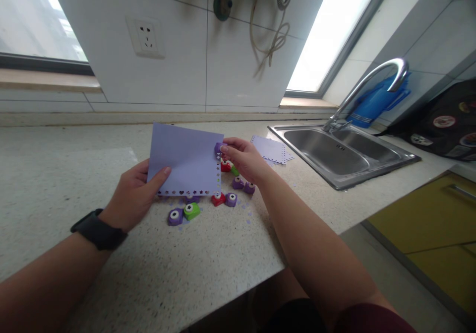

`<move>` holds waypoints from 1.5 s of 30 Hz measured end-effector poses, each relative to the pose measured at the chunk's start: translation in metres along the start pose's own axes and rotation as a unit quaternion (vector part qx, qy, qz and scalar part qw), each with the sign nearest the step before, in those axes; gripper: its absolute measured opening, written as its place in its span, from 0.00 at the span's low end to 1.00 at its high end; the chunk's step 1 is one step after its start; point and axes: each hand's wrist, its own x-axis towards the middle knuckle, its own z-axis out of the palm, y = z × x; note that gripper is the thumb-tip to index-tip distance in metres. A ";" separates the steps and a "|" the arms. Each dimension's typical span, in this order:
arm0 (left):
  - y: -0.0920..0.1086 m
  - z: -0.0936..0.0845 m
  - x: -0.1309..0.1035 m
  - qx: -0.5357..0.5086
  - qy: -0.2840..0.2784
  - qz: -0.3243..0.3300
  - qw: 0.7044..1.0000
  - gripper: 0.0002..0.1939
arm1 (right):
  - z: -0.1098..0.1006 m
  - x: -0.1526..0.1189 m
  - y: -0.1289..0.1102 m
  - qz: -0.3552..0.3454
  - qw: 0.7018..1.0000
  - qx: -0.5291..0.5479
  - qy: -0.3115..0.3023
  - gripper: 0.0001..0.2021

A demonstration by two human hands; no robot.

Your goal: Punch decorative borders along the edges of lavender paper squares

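A lavender sheet of paper (182,162) is held up over the counter, with small shapes punched along its bottom and right edges. My left hand (136,194) grips its left side, thumb on the front face. At the upper right edge, my right hand (241,157) is closed on a purple craft punch (218,148), which sits on the paper's edge. Below the sheet lie several more punches: a purple one (175,217), a green one (192,210), a red one (218,199) and others, some partly hidden by the paper.
Punched lavender sheets (269,148) lie on the counter behind my right hand. A steel double sink (327,149) with a tap (366,85) is at the right, near a blue jug (375,104). Paper bits are scattered around the punches. The counter's front edge runs below my right forearm.
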 end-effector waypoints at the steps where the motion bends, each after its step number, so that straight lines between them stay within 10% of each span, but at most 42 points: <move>1: -0.001 0.000 0.000 0.002 -0.003 0.000 1.000 0.20 | 0.000 0.000 0.000 -0.001 1.000 0.003 0.000 0.18; 45: -0.002 -0.001 -0.001 -0.012 -0.032 -0.043 0.999 0.17 | 0.009 -0.003 0.008 0.001 0.999 0.039 0.034 0.24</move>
